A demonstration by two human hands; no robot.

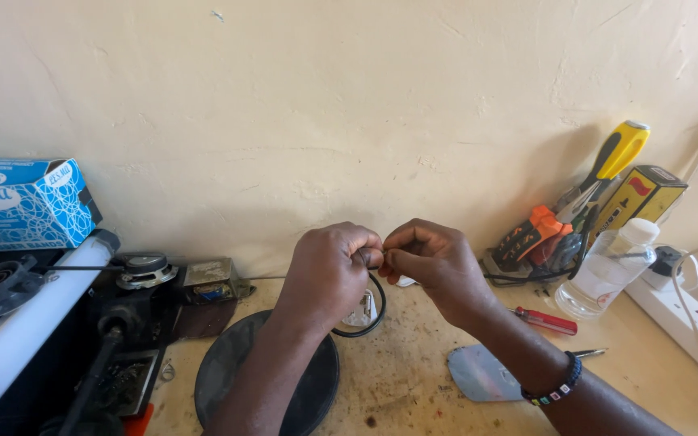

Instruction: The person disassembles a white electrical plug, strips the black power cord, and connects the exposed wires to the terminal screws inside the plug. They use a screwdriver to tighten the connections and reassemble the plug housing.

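Note:
My left hand [329,270] and my right hand [434,262] meet above the worn wooden bench, both pinching the end of a black cable [377,311]. The cable loops down under my fingers and curves back toward the left wrist. A small white plug-like part [363,311] hangs inside the loop, partly hidden by my left hand. What my fingertips pinch is too small to tell. My right wrist wears a beaded bracelet [555,386].
A dark round disc [228,367] lies under my left forearm. Left: blue box [22,202], white tube [30,319], small speakers, black equipment. Right: red-handled screwdriver [547,320], clear bottle [607,270], pliers with orange and yellow handles [587,194], yellow box, white power strip [680,311], grey flat piece [482,375].

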